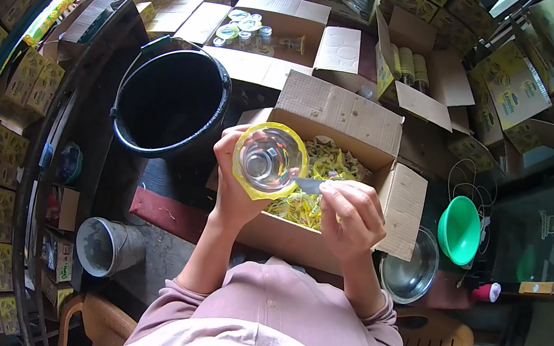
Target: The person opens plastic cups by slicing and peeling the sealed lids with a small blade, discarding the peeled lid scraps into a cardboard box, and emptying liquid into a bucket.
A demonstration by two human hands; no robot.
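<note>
My left hand (227,157) is wrapped round a clear jar (268,160), its open mouth facing me. A ragged yellow plastic film (241,183) rings the jar's rim. My right hand (355,215) pinches a small knife (308,185), whose grey blade points left and meets the film at the rim's right side. Whether the blade has cut into the film I cannot tell. Below both hands stands an open cardboard box (345,115) with yellow plastic scraps (296,209) in it.
A black bucket (172,100) is at left, a grey bucket (107,247) below it. At right sit a green bowl (459,230) and a metal basin (410,268). Behind, an open carton (282,9) holds several lidded jars (244,27); another carton (422,103) holds bottles (412,65).
</note>
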